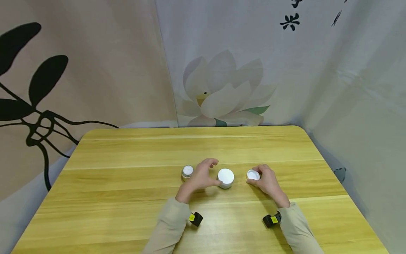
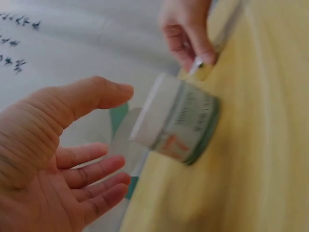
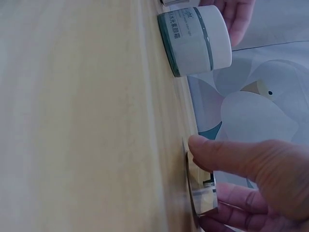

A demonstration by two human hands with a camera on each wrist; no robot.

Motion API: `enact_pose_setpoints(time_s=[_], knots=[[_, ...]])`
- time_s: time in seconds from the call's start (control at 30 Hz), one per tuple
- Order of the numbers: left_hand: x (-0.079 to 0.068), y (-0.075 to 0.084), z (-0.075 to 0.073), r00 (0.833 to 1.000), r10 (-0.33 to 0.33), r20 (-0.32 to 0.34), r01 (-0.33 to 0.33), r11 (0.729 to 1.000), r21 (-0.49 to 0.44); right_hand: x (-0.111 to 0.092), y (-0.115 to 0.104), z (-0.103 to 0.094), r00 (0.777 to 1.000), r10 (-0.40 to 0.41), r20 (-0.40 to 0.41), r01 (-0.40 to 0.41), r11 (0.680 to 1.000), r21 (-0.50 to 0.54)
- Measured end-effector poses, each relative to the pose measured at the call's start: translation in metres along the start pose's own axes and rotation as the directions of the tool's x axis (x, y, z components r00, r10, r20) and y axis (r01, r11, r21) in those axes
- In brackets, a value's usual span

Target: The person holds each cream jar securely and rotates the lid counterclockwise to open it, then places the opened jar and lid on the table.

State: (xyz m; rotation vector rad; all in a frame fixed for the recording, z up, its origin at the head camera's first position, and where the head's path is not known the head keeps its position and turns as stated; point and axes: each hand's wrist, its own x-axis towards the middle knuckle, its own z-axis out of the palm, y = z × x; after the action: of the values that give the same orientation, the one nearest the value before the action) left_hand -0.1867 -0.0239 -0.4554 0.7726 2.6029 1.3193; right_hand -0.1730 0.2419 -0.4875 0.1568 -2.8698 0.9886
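A white-lidded cream jar (image 1: 226, 178) stands upright between the hands; its pale side with lettering and green base (image 3: 169, 46) show in the right wrist view. My left hand (image 1: 203, 174) is spread beside it, thumb tip close to the lid, holding nothing; contact cannot be told. My right hand (image 1: 268, 180) pinches a small, round, shiny-sided lid-like piece (image 1: 253, 174) with a white face up, low at the tabletop. In the right wrist view the thumb is on one side of this piece (image 3: 200, 188). Left of the left hand stands a small jar (image 1: 187, 171) with a whitish top.
All of these stand on a wood-grain table (image 1: 127, 204) with rounded far corners. Behind it hangs a pale curtain (image 1: 127, 63) with printed leaves and a lotus. Each wrist wears a small black camera, the left one (image 1: 196, 218) near the table's front.
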Motion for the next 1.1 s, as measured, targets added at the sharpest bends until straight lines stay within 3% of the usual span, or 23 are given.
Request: enact_pose_setpoints(time_s=[0.17,0.47,0.73,1.1], knots=[[0.002,-0.002,0.014,0.997,-0.059,0.043,0.057,0.998,0.033,0.0,0.0,0.0,1.0,-0.005,-0.003,0.005,1.0,-0.002],[0.003,-0.008,0.027,0.998,-0.053,0.039,0.053,0.999,0.002,0.001,0.0,-0.001,1.0,0.005,0.002,-0.005,1.0,0.006],[0.004,-0.012,0.034,1.0,-0.012,0.004,0.012,1.0,-0.019,0.0,0.0,-0.001,1.0,0.015,0.006,-0.015,1.0,0.003],[0.006,-0.016,0.045,0.998,-0.056,-0.013,0.056,0.998,0.021,0.0,0.002,0.002,1.0,-0.004,-0.016,0.004,1.0,-0.004]])
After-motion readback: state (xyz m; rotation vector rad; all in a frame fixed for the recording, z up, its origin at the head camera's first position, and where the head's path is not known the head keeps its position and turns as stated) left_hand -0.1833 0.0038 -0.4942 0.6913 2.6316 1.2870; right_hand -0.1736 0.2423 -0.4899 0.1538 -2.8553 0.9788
